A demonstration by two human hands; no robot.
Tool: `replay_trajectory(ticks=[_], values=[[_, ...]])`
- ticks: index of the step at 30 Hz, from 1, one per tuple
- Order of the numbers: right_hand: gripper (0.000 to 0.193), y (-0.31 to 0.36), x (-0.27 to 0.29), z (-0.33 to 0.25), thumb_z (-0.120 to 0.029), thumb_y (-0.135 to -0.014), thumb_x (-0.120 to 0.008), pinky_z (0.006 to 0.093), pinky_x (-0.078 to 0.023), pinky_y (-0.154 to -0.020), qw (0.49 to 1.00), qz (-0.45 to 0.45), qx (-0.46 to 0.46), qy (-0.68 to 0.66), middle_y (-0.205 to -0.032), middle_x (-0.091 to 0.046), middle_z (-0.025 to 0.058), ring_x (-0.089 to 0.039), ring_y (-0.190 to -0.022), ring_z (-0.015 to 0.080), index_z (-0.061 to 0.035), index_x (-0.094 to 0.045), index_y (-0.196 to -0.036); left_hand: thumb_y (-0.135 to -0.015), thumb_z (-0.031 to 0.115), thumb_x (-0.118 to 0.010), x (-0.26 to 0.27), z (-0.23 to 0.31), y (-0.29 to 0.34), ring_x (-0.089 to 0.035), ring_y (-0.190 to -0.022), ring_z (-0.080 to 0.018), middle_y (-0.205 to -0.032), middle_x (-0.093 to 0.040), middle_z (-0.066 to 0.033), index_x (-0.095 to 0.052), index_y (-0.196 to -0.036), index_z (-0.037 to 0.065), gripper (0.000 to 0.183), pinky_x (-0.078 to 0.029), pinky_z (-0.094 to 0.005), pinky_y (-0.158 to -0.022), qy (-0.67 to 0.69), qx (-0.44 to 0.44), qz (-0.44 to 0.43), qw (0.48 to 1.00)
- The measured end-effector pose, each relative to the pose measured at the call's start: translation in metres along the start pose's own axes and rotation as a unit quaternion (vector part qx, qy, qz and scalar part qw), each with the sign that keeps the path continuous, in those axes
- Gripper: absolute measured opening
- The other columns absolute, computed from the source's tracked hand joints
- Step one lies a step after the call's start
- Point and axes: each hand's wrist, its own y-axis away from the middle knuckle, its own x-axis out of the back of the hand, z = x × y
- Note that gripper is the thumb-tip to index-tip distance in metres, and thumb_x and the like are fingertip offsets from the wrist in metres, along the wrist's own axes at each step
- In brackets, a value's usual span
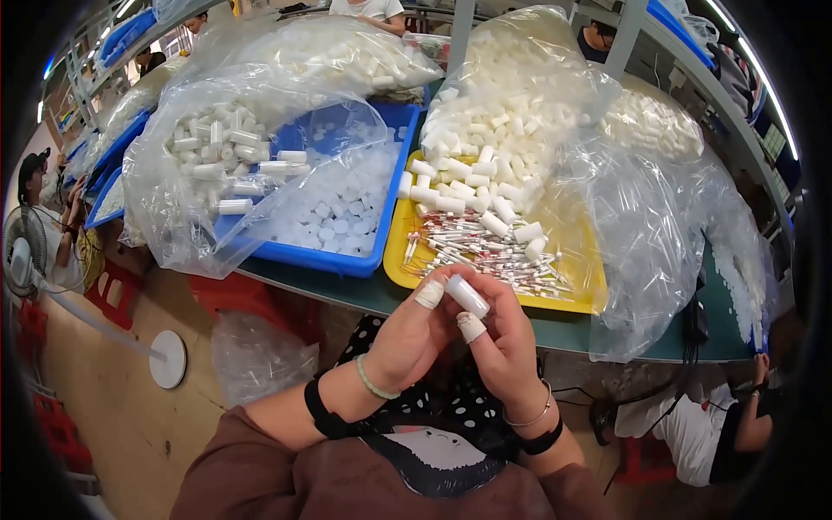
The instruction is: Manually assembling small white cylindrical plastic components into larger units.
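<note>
A small translucent white plastic tube (467, 296) is between my hands, just in front of the yellow tray (586, 292). Thumb and fingers of my right hand (507, 347) close round its lower end. My left hand (406, 334) pinches at the upper end, and its fingertips are partly hidden. White tape wraps both thumbs. In the yellow tray lie white foam cylinders (495, 224) and a heap of thin white parts with red wire-like ends (485, 257). To the left, a blue tray (299, 256) holds small translucent caps (340, 227), with clear tubes (245, 139) in a plastic bag beside them.
Large clear bags of white cylinders (520, 61) crowd the green table (555, 332). A metal shelf post (626, 39) rises behind. Red stools (251, 303) and a fan (24, 247) stand at the left. Other people sit nearby, one at the left (61, 238), one at the lower right (693, 425).
</note>
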Motion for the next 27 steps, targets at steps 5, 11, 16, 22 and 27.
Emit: replay_trajectory(ticks=[5,11,16,22,27], values=[[0.041,0.007,0.001,0.003,0.001,-0.089,-0.056,0.0291,-0.044,-0.095,0.998,0.019,-0.045,-0.032,-0.122,-0.054,0.0103,-0.054,-0.11,0.0156,0.0022,-0.042,-0.128,-0.101,0.034,-0.037,0.001,-0.003,0.002,-0.049,-0.115,-0.0207,-0.123,-0.052,-0.0084,-0.045,-0.126,0.01,0.036,-0.036,-0.038,-0.103,0.01,-0.006,0.008,1.0],[0.041,0.013,0.0,0.004,0.001,-0.088,-0.058,0.028,-0.045,-0.093,0.998,0.036,-0.03,-0.047,-0.118,-0.055,0.0083,-0.055,-0.109,0.0148,0.0018,-0.047,-0.127,-0.101,0.035,-0.037,0.001,-0.008,0.005,-0.048,-0.118,-0.0235,-0.129,-0.05,-0.0129,-0.046,-0.125,0.008,0.037,-0.035,-0.0397,-0.105,-0.024,-0.044,0.011,0.999],[0.036,0.01,0.003,0.005,0.003,-0.084,-0.061,0.0267,-0.045,-0.087,0.992,0.061,0.066,0.089,-0.115,-0.057,0.0102,-0.057,-0.101,0.0163,0.0002,-0.056,-0.12,-0.1,0.034,-0.041,-0.008,-0.002,0.007,-0.05,-0.117,-0.0222,-0.13,-0.049,-0.0145,-0.046,-0.124,0.007,0.036,-0.036,-0.0386,-0.104,-0.095,-0.07,-0.009,0.993],[0.034,0.01,0.001,0.007,0.0,-0.078,-0.067,0.0278,-0.045,-0.085,0.98,0.13,0.091,0.119,-0.107,-0.058,0.0119,-0.056,-0.097,0.0202,-0.0018,-0.061,-0.111,-0.099,0.034,-0.045,-0.005,-0.003,0.006,-0.053,-0.113,-0.0192,-0.127,-0.053,-0.0133,-0.048,-0.121,0.004,0.037,-0.04,-0.0342,-0.1,-0.154,-0.069,0.026,0.985],[0.028,0.013,0.013,0.0,-0.003,-0.079,-0.066,0.0283,-0.044,-0.084,0.953,0.174,0.155,0.193,-0.099,-0.057,0.0109,-0.056,-0.093,0.0206,-0.0011,-0.062,-0.107,-0.099,0.033,-0.044,-0.007,0.005,0.004,-0.054,-0.113,-0.0186,-0.125,-0.056,-0.0131,-0.048,-0.121,0.003,0.038,-0.042,-0.0323,-0.099,-0.178,-0.084,0.076,0.977]])
